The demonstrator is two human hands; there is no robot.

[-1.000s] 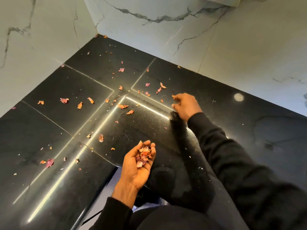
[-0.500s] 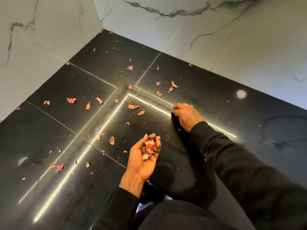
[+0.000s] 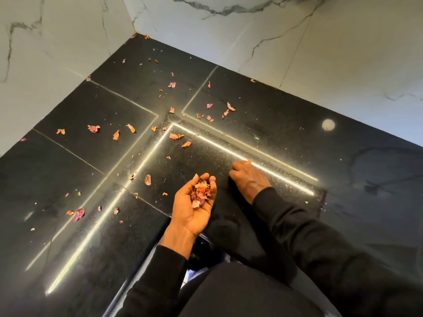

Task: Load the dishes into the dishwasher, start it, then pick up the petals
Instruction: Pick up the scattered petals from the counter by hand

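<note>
Dried pink and orange petals lie scattered over a black polished stone surface (image 3: 96,106). My left hand (image 3: 193,209) is palm up and cupped, holding a small heap of collected petals (image 3: 201,193). My right hand (image 3: 248,177) sits just to its right, fingers curled, pinching a small petal (image 3: 248,161) at its fingertips near a bright light reflection. Loose petals lie close by: one (image 3: 147,179) left of my left hand, a pair (image 3: 176,136) near the corner of the reflection, and a cluster (image 3: 225,112) farther back.
White marble walls (image 3: 297,53) meet at a corner behind the black surface. Thin seams and bright strip reflections cross the stone. A round light spot (image 3: 328,124) shows at the right. My black sleeves and dark clothing fill the lower frame.
My right hand has drawn back from the far petals toward my cupped left hand, now pinching a petal. The left hand stays cupped with its heap.
</note>
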